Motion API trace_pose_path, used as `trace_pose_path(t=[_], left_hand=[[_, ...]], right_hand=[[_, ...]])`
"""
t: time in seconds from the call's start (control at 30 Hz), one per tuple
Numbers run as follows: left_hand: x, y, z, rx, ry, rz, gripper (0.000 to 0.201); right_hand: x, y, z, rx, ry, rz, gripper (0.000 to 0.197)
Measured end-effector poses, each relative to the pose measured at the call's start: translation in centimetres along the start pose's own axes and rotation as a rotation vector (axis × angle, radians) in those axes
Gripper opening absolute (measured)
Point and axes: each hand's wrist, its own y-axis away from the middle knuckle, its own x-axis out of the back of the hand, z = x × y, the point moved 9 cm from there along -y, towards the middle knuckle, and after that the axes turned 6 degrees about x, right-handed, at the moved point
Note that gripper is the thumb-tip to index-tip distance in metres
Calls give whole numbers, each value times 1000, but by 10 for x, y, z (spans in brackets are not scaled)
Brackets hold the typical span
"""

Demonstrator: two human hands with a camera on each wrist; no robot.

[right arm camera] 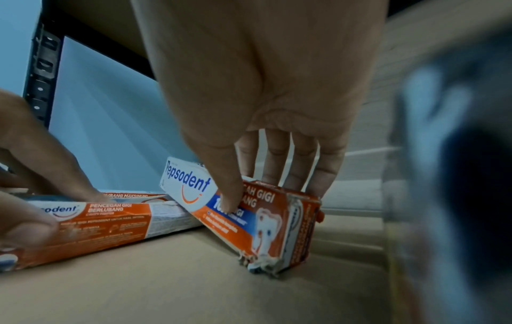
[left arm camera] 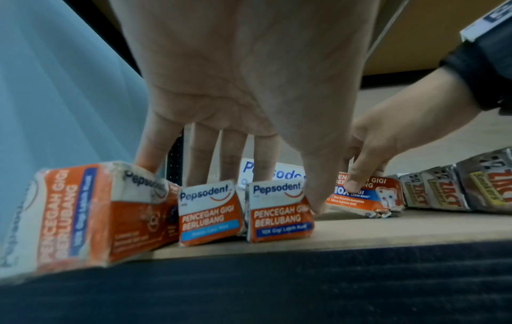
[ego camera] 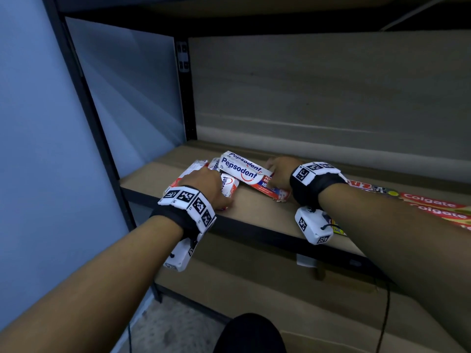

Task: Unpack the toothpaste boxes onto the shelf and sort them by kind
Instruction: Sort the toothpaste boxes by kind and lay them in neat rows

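From the head camera, the left hand point(ego camera: 206, 186) lies over a cluster of Pepsodent boxes point(ego camera: 193, 174) at the left front of the shelf point(ego camera: 267, 212), while the right hand point(ego camera: 279, 171) grips the near end of a tilted Pepsodent box point(ego camera: 244, 170); Colgate boxes point(ego camera: 438, 207) lie far right. The left wrist camera shows straight fingers point(left arm camera: 203, 153) resting behind three box ends point(left arm camera: 279, 210), with silver Zact boxes point(left arm camera: 443, 190) to the right. The right wrist camera shows thumb and fingers point(right arm camera: 324, 166) pinching the angled box point(right arm camera: 249, 210), its torn end on the shelf.
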Motion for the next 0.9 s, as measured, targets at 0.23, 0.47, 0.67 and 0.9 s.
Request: trace_pose_path(t=[0.23, 0.47, 0.67, 0.9], left_hand=[[-9, 0, 16, 22, -85, -43, 18], [-21, 0, 19, 34, -45, 48, 26], [-27, 9, 18, 87, 170, 100, 33], [-17, 34, 40, -33, 302, 208, 41]], right_hand=[[-3, -45, 33, -124, 111, -9, 33], [-26, -97, 76, -213, 238, -122, 45], [19, 3, 31, -241, 187, -29, 22], [0, -37, 64, -219, 164, -60, 47]])
